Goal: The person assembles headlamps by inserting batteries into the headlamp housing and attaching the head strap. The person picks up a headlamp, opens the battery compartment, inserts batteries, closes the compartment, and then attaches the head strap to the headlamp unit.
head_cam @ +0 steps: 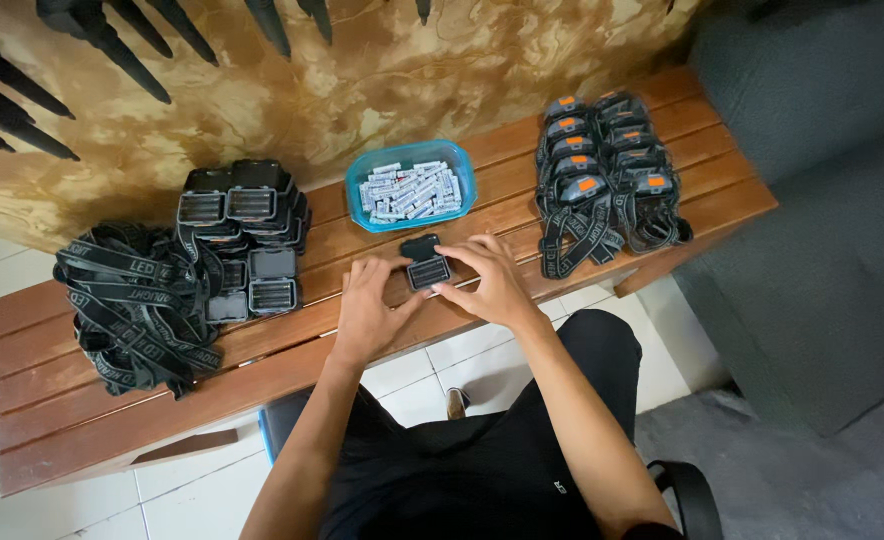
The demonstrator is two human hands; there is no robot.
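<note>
A small black headlamp body with its battery compartment open (426,266) rests on the wooden bench (82,400) in front of me. My left hand (370,310) touches its left side with the fingertips. My right hand (492,280) holds its right side, fingers curved over the top edge. Just behind it stands a blue plastic tub (412,186) filled with several small batteries.
A stack of black headlamp bodies (247,240) sits left of the tub, beside a heap of black elastic head straps (132,300). Several assembled headlamps with orange buttons (607,170) lie at the bench's right end. A grey sofa (822,200) stands to the right.
</note>
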